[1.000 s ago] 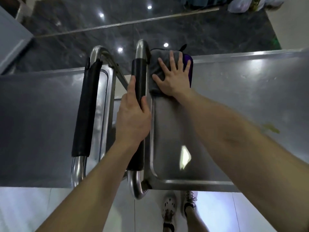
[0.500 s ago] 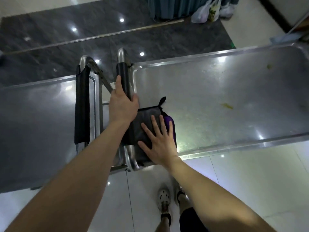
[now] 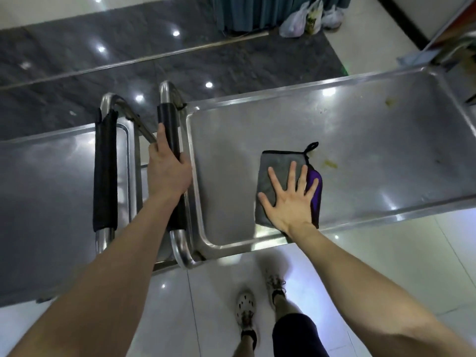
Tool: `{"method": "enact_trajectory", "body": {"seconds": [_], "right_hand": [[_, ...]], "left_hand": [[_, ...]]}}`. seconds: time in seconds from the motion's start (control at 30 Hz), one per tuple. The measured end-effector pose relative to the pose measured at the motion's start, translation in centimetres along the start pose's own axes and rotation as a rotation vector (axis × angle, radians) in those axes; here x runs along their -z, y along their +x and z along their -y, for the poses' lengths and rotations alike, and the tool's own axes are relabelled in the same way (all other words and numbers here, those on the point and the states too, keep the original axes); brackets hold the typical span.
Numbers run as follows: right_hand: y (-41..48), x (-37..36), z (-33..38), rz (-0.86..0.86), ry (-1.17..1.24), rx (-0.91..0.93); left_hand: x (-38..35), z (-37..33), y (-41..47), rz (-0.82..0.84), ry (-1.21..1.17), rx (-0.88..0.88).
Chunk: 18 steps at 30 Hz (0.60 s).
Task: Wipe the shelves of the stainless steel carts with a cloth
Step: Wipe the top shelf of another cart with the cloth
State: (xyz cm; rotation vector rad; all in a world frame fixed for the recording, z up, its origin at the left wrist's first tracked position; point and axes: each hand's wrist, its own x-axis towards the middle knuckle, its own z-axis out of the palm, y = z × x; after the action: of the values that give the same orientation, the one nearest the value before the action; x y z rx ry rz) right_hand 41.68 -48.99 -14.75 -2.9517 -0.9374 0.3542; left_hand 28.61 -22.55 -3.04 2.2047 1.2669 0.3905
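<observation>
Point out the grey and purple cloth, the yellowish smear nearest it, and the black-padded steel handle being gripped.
grey and purple cloth (image 3: 278, 159): head view, bare grey upper part.
yellowish smear (image 3: 329, 164): head view, its middle.
black-padded steel handle (image 3: 167, 114): head view, padding above the left hand (image 3: 167, 173).

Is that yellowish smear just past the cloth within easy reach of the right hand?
Probably yes. The right hand lies flat on the cloth, the smear sits close beside the cloth's right edge, and only bare shelf lies between them.
</observation>
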Motion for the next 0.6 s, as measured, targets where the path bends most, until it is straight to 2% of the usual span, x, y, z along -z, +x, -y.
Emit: {"method": "enact_trajectory", "body": {"seconds": [0.23,0.37,0.5,0.6], "right_hand": [[12.2,1.1,14.4,0.010,0.087,0.333],[19.1,2.3,20.2,0.050,0.087,0.441],[23.8,2.9,18.9,0.033,0.084,0.509],[24.9,3.1,14.7,-0.019,0.083,0.450]], "left_hand": [[-0.2,0.6,-0.3,-0.063,-0.034,-0.013],[-0.1,0.7,-0.4,-0.098,-0.038,-0.041],[-0.1,0.4,0.2,-0.085,-0.023,-0.001],[0.0,0.3,0.4,-0.066,-0.036,0.023]]}}
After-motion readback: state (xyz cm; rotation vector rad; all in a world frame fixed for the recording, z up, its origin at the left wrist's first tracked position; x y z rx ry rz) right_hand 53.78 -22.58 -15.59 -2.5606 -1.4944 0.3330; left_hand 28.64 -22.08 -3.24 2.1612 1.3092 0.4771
